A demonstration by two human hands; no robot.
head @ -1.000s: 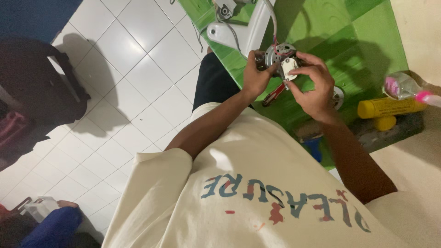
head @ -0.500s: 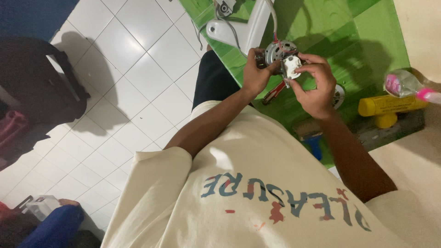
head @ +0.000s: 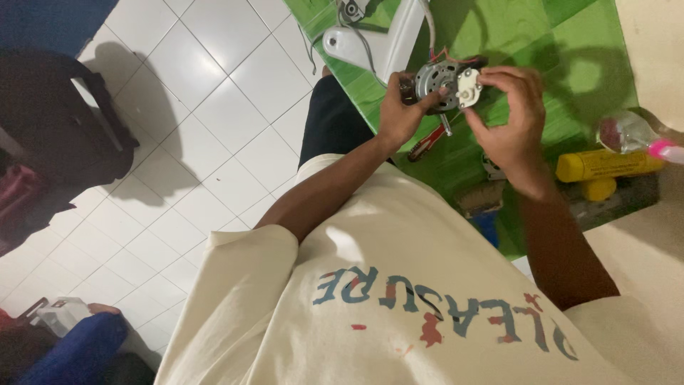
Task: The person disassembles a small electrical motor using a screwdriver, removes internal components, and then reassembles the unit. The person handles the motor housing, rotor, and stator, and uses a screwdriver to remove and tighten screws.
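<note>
I see the green mat (head: 570, 50) spread over white floor tiles (head: 214, 107), with a white housing (head: 385, 43) lying at its far edge; above the mat my left hand (head: 399, 114) grips the round metal motor (head: 436, 84), and my right hand (head: 509, 117) pinches a small white part (head: 468, 87) against it; judging by that, fitting looks unfinished; red-handled pliers (head: 426, 142) lie beneath; the yellow tool (head: 605, 165) crowds the right, leaving room leftward.
</note>
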